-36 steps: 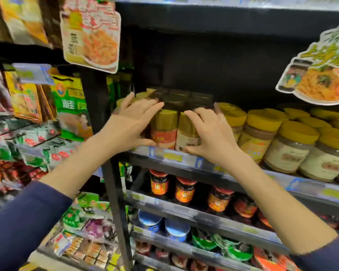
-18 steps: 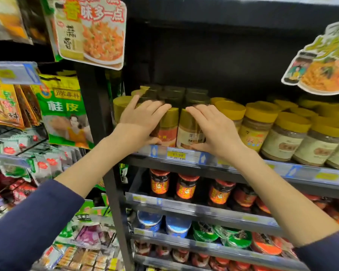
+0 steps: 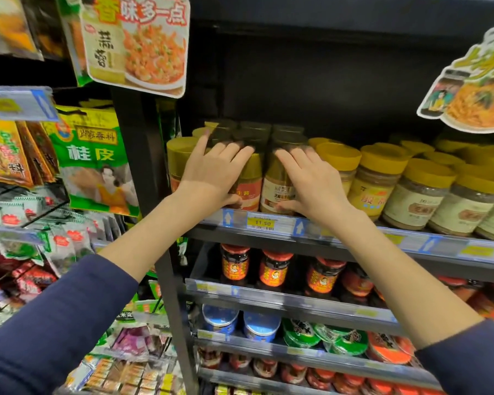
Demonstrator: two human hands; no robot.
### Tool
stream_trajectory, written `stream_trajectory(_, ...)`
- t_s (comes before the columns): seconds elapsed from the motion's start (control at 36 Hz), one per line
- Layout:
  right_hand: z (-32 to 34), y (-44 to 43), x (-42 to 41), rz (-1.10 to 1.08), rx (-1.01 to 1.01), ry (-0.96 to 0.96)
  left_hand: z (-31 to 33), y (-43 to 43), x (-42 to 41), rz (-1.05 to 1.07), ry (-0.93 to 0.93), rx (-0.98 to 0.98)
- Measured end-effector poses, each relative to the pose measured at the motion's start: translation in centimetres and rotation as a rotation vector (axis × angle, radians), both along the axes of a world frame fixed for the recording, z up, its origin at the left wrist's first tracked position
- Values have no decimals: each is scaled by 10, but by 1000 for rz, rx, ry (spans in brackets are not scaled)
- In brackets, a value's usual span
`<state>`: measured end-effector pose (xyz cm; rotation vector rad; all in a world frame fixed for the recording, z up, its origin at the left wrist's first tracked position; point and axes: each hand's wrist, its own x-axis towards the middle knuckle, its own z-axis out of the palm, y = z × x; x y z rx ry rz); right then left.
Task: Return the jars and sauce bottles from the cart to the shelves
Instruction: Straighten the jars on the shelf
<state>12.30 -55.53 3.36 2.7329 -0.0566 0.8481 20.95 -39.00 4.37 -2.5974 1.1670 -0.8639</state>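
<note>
Gold-lidded jars stand in rows on the dark shelf [image 3: 357, 243]. My left hand [image 3: 211, 178] lies flat on the front of an orange-labelled jar [image 3: 250, 192], fingers stretched up over its lid, thumb at its base. My right hand [image 3: 311, 183] rests the same way against a white-labelled jar [image 3: 275, 192] beside it, fingers straight over the lid, thumb low on the label. Both jars stand upright at the shelf's front edge, touching each other. More dark-lidded jars [image 3: 254, 129] stand behind them.
Yellow-lidded jars [image 3: 377, 181] fill the shelf to the right. Red-labelled sauce jars [image 3: 274, 272] sit one shelf down, with blue tubs [image 3: 220, 320] below. Hanging spice packets [image 3: 94, 163] crowd the left rack. Cardboard signs [image 3: 137, 41] hang overhead. A black upright post [image 3: 137, 155] divides the racks.
The view has moved closer to the shelf. Both hands stay on the two front jars, their fingers sliding slightly higher over the lids.
</note>
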Motion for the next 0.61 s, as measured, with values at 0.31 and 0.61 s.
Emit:
stream_trajectory(0.31, 4, 4, -8, 30, 0, 90, 1, 3, -4, -4, 16, 13)
stream_trajectory(0.61, 11, 0, -70, 87, 223, 118, -2, 24, -47, -204, 76, -47)
